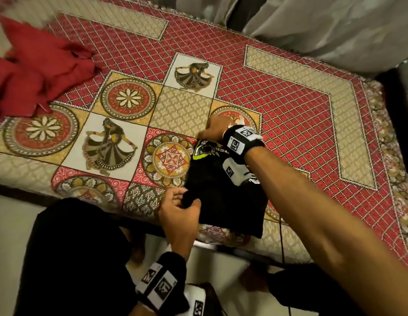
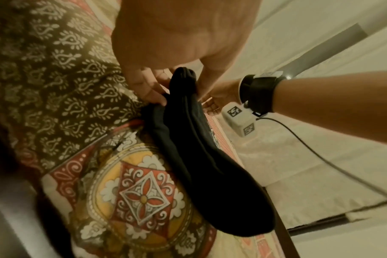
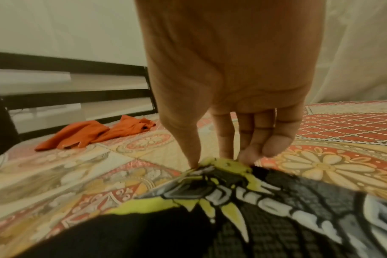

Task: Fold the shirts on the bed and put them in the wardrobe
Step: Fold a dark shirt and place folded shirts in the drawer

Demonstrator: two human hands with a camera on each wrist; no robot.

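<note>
Both hands pinching black shirt (image 1: 223,201) – left hand (image 1: 179,215) near edge, right hand (image 1: 218,130) far edge; keep edges aligned, taut, fold flat.

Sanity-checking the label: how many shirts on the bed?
2: black shirt at the near edge, held by both hands; red shirt crumpled far left. None visibly hidden.

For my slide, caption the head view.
Both hands, left hand and right hand, grip a black printed shirt on the patterned bedspread.
</note>
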